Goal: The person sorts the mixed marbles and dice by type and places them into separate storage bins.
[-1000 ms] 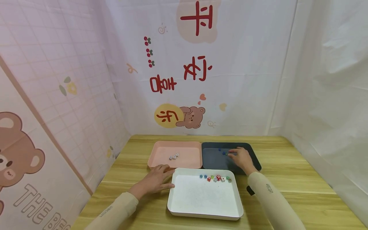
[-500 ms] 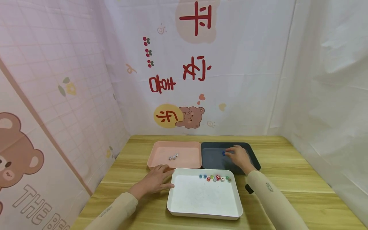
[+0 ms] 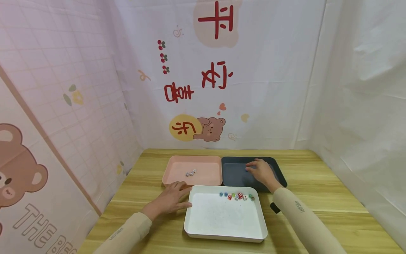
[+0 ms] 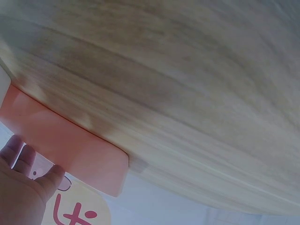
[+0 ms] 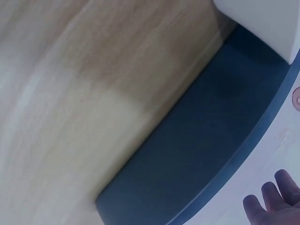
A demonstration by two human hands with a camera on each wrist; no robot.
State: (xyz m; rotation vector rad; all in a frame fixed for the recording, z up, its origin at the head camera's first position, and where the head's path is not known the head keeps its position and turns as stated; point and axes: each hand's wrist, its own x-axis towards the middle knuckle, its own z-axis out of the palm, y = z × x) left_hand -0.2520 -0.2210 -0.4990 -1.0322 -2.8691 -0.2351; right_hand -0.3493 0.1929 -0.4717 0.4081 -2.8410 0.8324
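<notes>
My left hand (image 3: 169,200) rests at the left rim of the white tray (image 3: 222,225), fingers spread and holding nothing. My right hand (image 3: 262,173) reaches into the dark blue tray (image 3: 233,180), with thumb and index fingertips close together. Whether anything sits between those fingertips is hidden, and no blue marbles show around them. Along the white tray's far side lie red dice (image 3: 229,197), a white die (image 3: 245,198), blue marbles (image 3: 226,194) and greenish marbles (image 3: 250,195). Several white dice (image 3: 191,173) lie in the pink tray (image 3: 203,167).
The pink and dark blue trays stand side by side behind the white one on a wood-patterned table (image 3: 323,197). A small black object (image 3: 275,207) lies beneath the right forearm. A printed cloth (image 3: 263,70) hangs behind and around the table.
Blue marbles seen at my right fingertips in the dark blue tray are out of sight now. That hand has shifted slightly within the tray. My left hand stays put.
</notes>
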